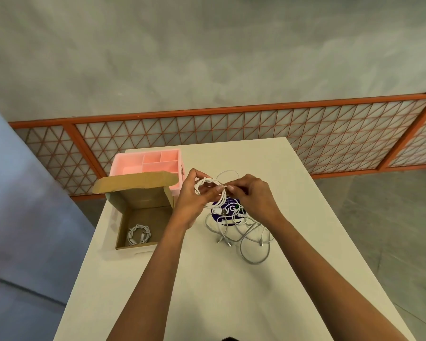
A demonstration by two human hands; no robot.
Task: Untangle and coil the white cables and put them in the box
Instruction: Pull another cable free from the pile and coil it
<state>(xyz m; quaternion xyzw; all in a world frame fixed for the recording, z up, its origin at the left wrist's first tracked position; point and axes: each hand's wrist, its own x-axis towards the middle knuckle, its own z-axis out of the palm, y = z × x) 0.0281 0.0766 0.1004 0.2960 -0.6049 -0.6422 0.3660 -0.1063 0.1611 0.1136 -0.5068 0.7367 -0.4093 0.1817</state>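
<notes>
A white table (207, 279) carried everything. On its left side stood an open cardboard box (123, 225), and just behind it, at the far edge, a pink divided tray (123, 163). Near the middle lay a round purple sticker (229, 209), with loose white cables (246, 239) tangled partly over it.

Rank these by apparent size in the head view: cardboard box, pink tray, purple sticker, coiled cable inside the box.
1. cardboard box, open flap included
2. pink tray, partly hidden behind that flap and farther off, so its true size is unsure
3. purple sticker, partly covered
4. coiled cable
</notes>
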